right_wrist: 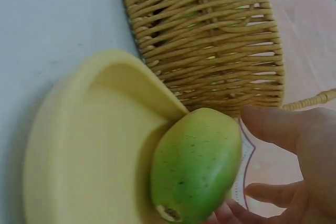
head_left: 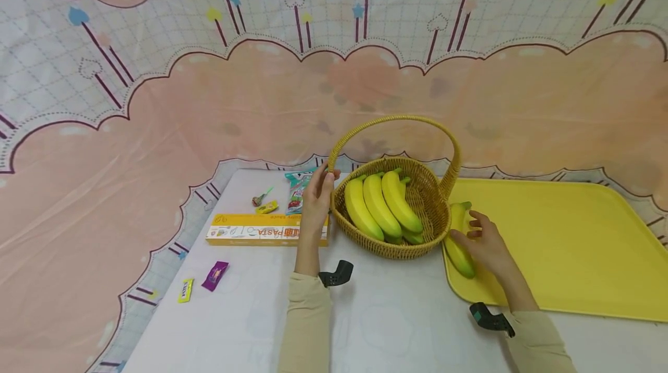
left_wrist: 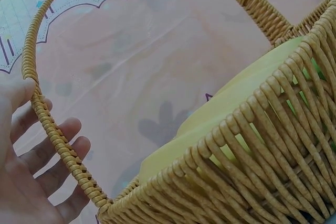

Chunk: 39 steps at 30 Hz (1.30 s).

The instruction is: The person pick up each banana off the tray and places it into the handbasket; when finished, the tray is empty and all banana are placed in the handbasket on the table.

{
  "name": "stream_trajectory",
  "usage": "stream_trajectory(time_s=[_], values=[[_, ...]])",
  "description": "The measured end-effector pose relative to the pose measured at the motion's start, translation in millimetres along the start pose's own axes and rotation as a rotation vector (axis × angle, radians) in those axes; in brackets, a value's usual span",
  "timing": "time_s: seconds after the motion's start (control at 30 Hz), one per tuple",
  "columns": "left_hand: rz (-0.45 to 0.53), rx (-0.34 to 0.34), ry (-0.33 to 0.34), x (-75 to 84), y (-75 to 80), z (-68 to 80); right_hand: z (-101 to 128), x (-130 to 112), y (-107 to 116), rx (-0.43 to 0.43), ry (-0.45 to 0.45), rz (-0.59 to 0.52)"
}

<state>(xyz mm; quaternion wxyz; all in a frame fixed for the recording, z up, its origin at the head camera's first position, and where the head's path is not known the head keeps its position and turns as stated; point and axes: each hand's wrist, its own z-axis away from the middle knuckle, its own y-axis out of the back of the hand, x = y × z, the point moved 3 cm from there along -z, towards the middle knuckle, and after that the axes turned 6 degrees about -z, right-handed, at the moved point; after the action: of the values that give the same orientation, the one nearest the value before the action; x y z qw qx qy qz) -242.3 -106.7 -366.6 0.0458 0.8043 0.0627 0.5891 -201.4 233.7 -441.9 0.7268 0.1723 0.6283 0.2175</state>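
Note:
A yellow wicker basket (head_left: 402, 251) stands on the table with several bananas (head_left: 383, 205) inside. My left hand (head_left: 316, 193) is at the left foot of its arched handle (left_wrist: 58, 140), thumb on one side and fingers passing behind. One more banana (head_left: 459, 245) lies at the left edge of the yellow tray (head_left: 563, 245), close beside the basket; its green end faces the right wrist camera. Over this banana is my right hand (head_left: 485, 245), fingers spread and thumb apart. In the right wrist view the thumb reaches near the basket's rim, and some fingertips are hidden behind the banana.
Left of the basket lie a pasta box (head_left: 266, 231), a teal snack bag (head_left: 296, 193), a lollipop (head_left: 261, 197) and a small yellow packet (head_left: 268, 207). Nearer the front are a purple packet (head_left: 215, 275) and another yellow packet (head_left: 185, 290). A patterned cloth (head_left: 261, 112) hangs behind.

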Motion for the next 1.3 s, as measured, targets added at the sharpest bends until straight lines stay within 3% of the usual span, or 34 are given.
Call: stream_trajectory(time_s=[0.6, 0.97, 1.3], values=[[-0.003, -0.006, 0.01, -3.0, 0.3, 0.9, 4.6, 3.5, -7.0, -0.05, -0.047, 0.078], [0.003, -0.004, 0.004, -3.8, 1.5, 2.0, 22.1, -0.9, 1.0, -0.052, -0.011, 0.058], [0.009, -0.008, -0.001, -0.2, 0.4, 0.3, 48.5, -19.0, 21.8, -0.013, 0.106, 0.046]])
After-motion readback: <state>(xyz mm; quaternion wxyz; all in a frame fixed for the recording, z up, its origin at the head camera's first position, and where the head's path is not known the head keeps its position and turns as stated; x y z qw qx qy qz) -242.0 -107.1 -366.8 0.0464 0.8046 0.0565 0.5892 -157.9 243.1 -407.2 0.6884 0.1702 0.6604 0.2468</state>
